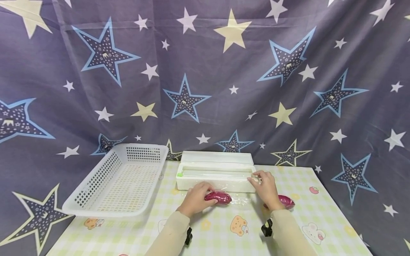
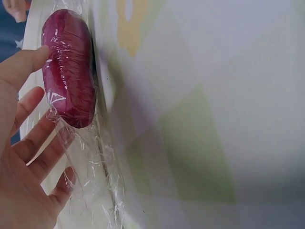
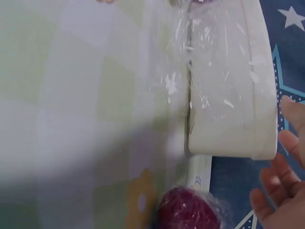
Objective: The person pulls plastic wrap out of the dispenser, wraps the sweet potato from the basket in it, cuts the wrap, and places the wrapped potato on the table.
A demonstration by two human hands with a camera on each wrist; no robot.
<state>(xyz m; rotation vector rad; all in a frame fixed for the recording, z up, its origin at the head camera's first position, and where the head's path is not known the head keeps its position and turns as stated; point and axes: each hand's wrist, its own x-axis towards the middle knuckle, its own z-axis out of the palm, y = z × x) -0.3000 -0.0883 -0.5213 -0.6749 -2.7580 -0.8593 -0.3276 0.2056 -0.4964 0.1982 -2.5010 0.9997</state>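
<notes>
A purple sweet potato (image 1: 218, 197) with clear plastic wrap on it lies in front of a white wrap dispenser box (image 1: 217, 183). My left hand (image 1: 197, 198) grips its left end, the thumb on its near side and the other fingers at the film behind. Wrinkled clear wrap (image 2: 93, 162) trails past that end in the left wrist view. At the dispenser's right end is my right hand (image 1: 265, 186), fingers loosely bent and spread at the top rim. A second wrapped sweet potato (image 1: 286, 202) lies beside the right forearm, partly hidden by it.
A white plastic basket (image 1: 96, 214) stands at the left of the checked table (image 1: 198, 234). The dispenser's lid (image 1: 217, 157) is raised at the back, and a small green piece (image 1: 180, 174) sits at its left end. A star-patterned curtain (image 1: 205, 64) hangs behind.
</notes>
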